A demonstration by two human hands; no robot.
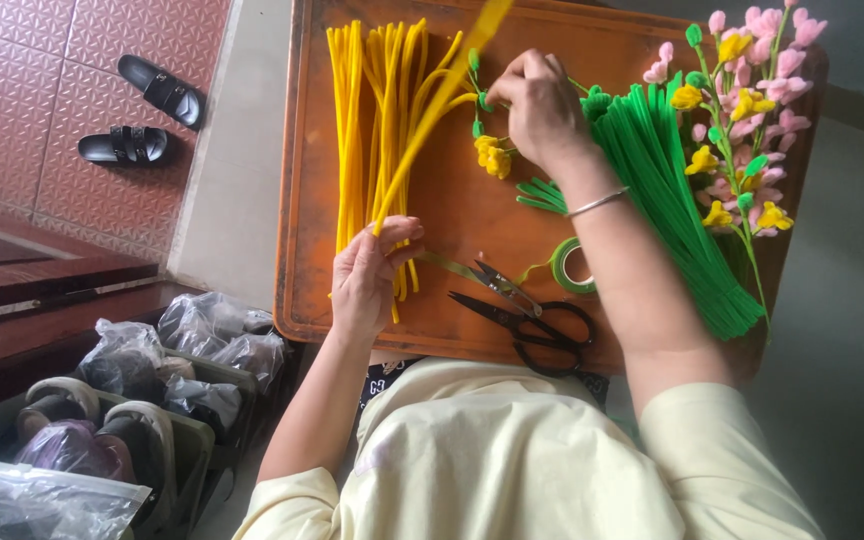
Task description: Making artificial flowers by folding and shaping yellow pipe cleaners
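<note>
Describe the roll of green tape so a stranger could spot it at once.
Start at the brown wooden tray. Near its front edge, beside the black scissors, lies the roll of green tape. It is the only ring-shaped thing there, with a loose tail; the other green things are straight pipe cleaners.

- Tray (472, 215): orange-brown wood; reference landmark.
- Pipe cleaners (377, 130), on tray's left part: yellow.
- Pipe cleaner bundle (667, 190), on tray's right part: bright green.
- Flower stems (752, 110), at tray's right edge: pink and yellow blossoms, green leaves.
- Scissors (537, 325), at tray's near edge: black.
- Floor tiles (72, 90), left of tray: reddish-pink, diamond-embossed.
</note>
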